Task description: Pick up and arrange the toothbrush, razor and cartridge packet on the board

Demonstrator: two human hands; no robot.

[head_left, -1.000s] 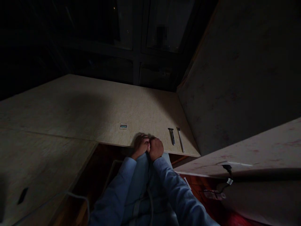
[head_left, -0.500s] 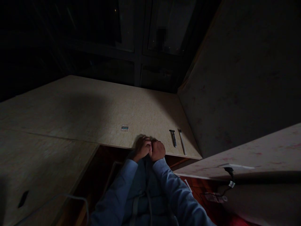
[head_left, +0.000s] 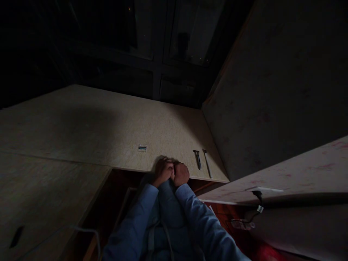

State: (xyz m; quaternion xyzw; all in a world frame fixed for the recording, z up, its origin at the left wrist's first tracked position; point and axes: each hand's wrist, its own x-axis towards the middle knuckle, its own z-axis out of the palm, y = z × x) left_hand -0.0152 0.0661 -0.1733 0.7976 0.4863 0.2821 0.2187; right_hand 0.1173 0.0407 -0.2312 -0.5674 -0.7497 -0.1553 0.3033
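Note:
My left hand (head_left: 163,170) and my right hand (head_left: 181,173) rest side by side at the front edge of the pale countertop (head_left: 163,127). Both are closed with fingers curled in, touching each other; nothing shows in either one. To the left of them, a small clear case with a teal strip, which looks like a razor cartridge (head_left: 142,148), lies on the surface. On the right side a dark-handled razor (head_left: 198,160) lies with its head away from me. Beside it is a thin white toothbrush (head_left: 208,165), its head also pointing away.
A dark window (head_left: 156,72) stands behind the countertop, and a patterned wall (head_left: 272,108) closes its right side. Another board (head_left: 54,192) extends at the left, with a dark slot and a pale cable (head_left: 87,230). A black plug (head_left: 257,194) sits low at right.
The view has shifted slightly. My hands stay closed together at the edge, and the razor, toothbrush and small case lie where they were.

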